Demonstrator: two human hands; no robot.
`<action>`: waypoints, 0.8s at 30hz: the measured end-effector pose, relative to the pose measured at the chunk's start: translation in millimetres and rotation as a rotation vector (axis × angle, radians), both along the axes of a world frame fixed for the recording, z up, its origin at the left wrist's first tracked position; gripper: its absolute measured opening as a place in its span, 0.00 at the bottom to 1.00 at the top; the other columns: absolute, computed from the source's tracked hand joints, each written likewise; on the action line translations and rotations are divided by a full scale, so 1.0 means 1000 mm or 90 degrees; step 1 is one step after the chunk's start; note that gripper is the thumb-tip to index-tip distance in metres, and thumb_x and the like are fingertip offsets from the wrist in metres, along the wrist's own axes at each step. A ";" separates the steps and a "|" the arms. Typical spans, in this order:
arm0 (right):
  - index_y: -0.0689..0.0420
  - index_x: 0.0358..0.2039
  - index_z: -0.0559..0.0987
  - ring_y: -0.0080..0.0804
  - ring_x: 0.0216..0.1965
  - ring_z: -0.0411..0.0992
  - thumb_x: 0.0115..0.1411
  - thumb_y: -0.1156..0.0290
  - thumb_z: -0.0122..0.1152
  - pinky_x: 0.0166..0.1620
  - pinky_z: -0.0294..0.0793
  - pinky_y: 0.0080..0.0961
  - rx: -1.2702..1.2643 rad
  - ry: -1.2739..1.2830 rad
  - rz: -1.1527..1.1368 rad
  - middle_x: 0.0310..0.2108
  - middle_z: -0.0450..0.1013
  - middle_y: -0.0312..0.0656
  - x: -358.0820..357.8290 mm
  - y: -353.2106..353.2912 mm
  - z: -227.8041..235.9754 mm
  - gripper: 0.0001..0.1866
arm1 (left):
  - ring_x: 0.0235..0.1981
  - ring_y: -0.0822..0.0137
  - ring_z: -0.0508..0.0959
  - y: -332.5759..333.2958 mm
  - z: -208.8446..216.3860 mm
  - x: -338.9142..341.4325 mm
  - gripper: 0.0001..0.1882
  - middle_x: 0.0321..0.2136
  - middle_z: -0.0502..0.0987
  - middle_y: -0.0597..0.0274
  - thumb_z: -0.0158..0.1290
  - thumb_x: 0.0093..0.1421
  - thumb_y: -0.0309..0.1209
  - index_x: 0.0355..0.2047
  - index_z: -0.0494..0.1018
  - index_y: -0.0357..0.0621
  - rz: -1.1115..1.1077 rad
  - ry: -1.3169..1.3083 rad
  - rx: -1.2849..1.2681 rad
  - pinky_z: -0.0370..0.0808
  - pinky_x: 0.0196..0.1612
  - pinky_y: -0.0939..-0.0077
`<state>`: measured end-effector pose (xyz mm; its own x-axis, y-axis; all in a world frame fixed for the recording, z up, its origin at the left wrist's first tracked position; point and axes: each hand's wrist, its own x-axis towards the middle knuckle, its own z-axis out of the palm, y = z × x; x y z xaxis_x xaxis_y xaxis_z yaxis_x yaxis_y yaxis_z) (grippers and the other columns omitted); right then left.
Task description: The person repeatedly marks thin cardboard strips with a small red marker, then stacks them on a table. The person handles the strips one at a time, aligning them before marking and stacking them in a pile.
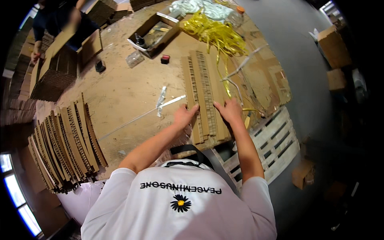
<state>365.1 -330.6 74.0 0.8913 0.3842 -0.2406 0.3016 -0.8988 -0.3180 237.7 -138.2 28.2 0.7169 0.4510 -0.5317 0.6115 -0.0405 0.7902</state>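
Note:
A bundle of long corrugated cardboard strips (202, 80) lies lengthwise in front of me, pointing away across the table. My left hand (186, 115) is closed on its left side, thumb resting on the top strip. From the opposite side my right hand (230, 111) grips the same bundle, with its thumb at the edge and the other fingers partly hidden. Left of the bundle, a pale plastic strap (138, 119) runs across the table toward my left hand. A whitish strap (245, 64) also shows on the right, beside yellow strapping (218, 34) heaped at the far end.
More cardboard strips (66, 146) stand in a row at the table's left edge. An open cardboard tray (154, 34), a small red-and-black item (165, 59) and a bottle (236, 17) sit farther off. A co-worker handles cardboard (60, 62) at far left. A pallet (272, 148) stands right.

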 end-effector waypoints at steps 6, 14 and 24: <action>0.66 0.47 0.77 0.44 0.43 0.76 0.58 0.54 0.72 0.48 0.76 0.38 0.443 0.205 -0.247 0.41 0.77 0.50 -0.020 -0.050 -0.083 0.28 | 0.46 0.48 0.82 -0.025 0.002 0.004 0.40 0.46 0.80 0.38 0.65 0.56 0.54 0.55 0.70 0.31 0.080 -0.121 -0.092 0.78 0.51 0.59; 0.64 0.64 0.67 0.35 0.52 0.73 0.62 0.71 0.68 0.56 0.74 0.31 0.738 0.506 -0.288 0.57 0.73 0.46 -0.079 0.009 -0.004 0.32 | 0.58 0.56 0.75 -0.001 0.036 -0.033 0.46 0.56 0.76 0.45 0.67 0.56 0.51 0.64 0.64 0.32 0.023 -0.276 -0.366 0.71 0.62 0.64; 0.64 0.54 0.75 0.34 0.49 0.76 0.60 0.69 0.70 0.53 0.74 0.31 0.640 0.571 -0.007 0.48 0.79 0.46 -0.175 0.168 0.018 0.24 | 0.60 0.53 0.74 0.103 0.078 -0.191 0.48 0.57 0.74 0.41 0.67 0.55 0.47 0.67 0.59 0.32 0.297 -0.124 -0.109 0.71 0.61 0.64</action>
<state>189.6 -162.8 91.5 0.5802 0.7314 -0.3584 -0.3628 -0.1619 -0.9177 46.9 -35.6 105.7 0.5540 0.6640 -0.5021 0.3745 0.3398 0.8627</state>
